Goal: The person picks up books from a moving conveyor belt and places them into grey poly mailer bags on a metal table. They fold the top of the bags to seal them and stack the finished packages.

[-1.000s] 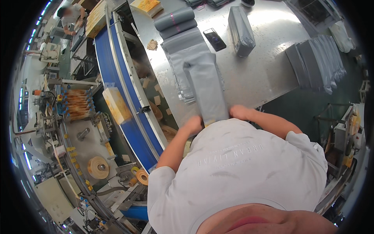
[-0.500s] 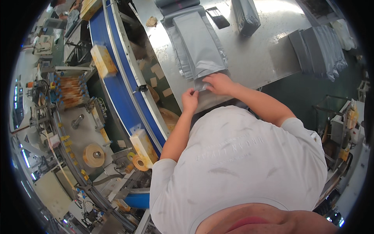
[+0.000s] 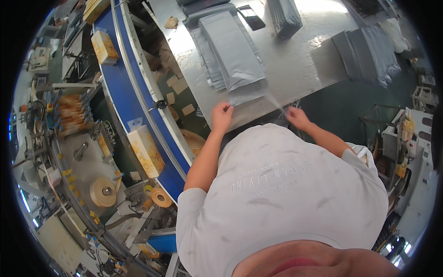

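A stack of flat grey plastic mailing bags (image 3: 230, 48) lies on the metal table in front of me. The top bag's open-looking flap (image 3: 248, 93) points toward me, near the table's front edge. At the flap's left corner my left hand (image 3: 222, 115) is closed, thumb and fingers pinching the plastic. To the right, just off the table edge, my right hand (image 3: 298, 118) is closed on a thin see-through strip (image 3: 276, 102). Blurred by motion, that strip stretches between the flap's right side and my right fingers.
Further bag bundles stand on the metal table (image 3: 302, 60): one upright (image 3: 284, 18), one fanned stack (image 3: 367, 55) at right. A dark phone-like device (image 3: 251, 17) lies at the back. Left, a blue conveyor belt (image 3: 131, 87) carries yellow-and-white tissue-style packs (image 3: 146, 151) beside machinery.
My right hand has moved right, away from the bag, drawing out the see-through strip. My left hand remains at the flap's left corner. The packs have travelled farther away along the belt.
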